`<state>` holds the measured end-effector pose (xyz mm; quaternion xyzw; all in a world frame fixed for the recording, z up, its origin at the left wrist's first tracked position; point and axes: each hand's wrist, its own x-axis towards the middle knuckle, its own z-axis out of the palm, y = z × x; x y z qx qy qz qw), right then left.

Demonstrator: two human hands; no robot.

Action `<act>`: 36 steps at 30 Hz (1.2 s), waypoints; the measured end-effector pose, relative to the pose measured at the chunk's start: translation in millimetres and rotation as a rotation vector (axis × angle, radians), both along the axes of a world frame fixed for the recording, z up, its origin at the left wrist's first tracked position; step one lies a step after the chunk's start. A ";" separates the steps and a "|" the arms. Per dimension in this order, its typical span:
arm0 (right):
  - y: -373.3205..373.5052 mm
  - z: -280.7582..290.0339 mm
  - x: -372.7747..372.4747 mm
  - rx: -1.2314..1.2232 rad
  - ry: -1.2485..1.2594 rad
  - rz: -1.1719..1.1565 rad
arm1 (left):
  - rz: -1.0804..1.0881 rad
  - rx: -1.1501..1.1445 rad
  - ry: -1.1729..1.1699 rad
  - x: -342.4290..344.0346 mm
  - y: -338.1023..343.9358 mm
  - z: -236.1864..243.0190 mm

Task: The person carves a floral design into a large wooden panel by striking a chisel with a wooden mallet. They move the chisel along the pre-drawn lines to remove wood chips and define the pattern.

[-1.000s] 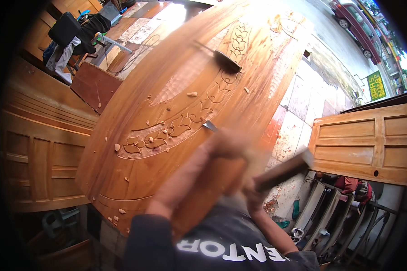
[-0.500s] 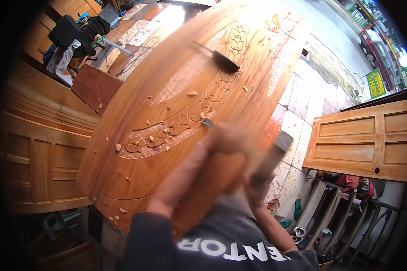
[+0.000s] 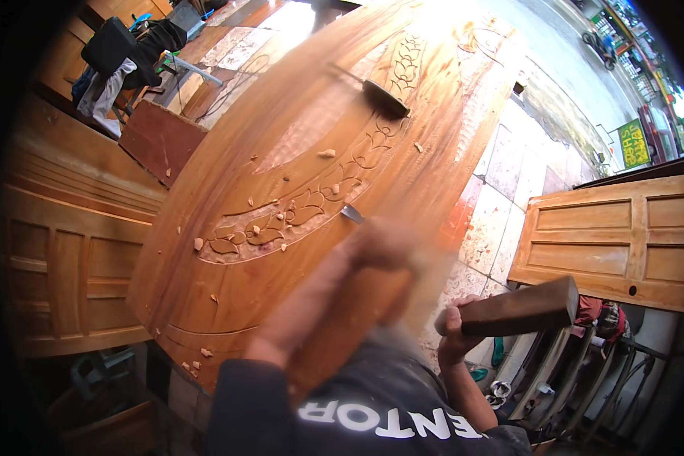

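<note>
A large wooden door panel [image 3: 403, 159] lies before me, carved with a curving band of leaves and vines. My left hand [image 3: 387, 247], smeared by motion, is closed around a chisel whose flat metal blade [image 3: 351, 214] rests at the lower edge of the carved band. Out to the right, my right hand [image 3: 454, 334] grips the narrow end of a dark wooden mallet [image 3: 520, 307], its thick end pointing right, away from the chisel. Wood chips [image 3: 327, 153] are scattered over the carving. Farther up the panel lies a tool with a dark handle [image 3: 386, 99] and a thin shaft.
Panelled doors stand at the left [image 3: 76, 266] and right [image 3: 615, 232]. A rack of long boards [image 3: 562, 357] is at the lower right. Beyond the tiled floor [image 3: 501, 159] runs a street. A chair with a black back [image 3: 114, 47] stands at the upper left.
My right hand has swung the mallet away from the chisel, down and to the right, turning it nearly level. The left hand and chisel stay in about the same place.
</note>
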<state>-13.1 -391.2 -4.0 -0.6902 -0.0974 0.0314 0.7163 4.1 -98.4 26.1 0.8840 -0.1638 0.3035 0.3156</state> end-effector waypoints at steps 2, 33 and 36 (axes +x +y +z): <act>21.9 -15.1 -5.5 0.004 -0.054 0.030 | -0.023 0.009 0.010 -1.4 2.6 -15.5; -1.8 -9.1 -15.8 -0.572 -0.389 0.308 | 0.331 0.196 0.083 -71.4 10.2 9.1; -25.8 -12.2 -11.7 -0.530 -0.131 0.346 | 0.461 0.066 0.322 -80.9 18.7 -1.2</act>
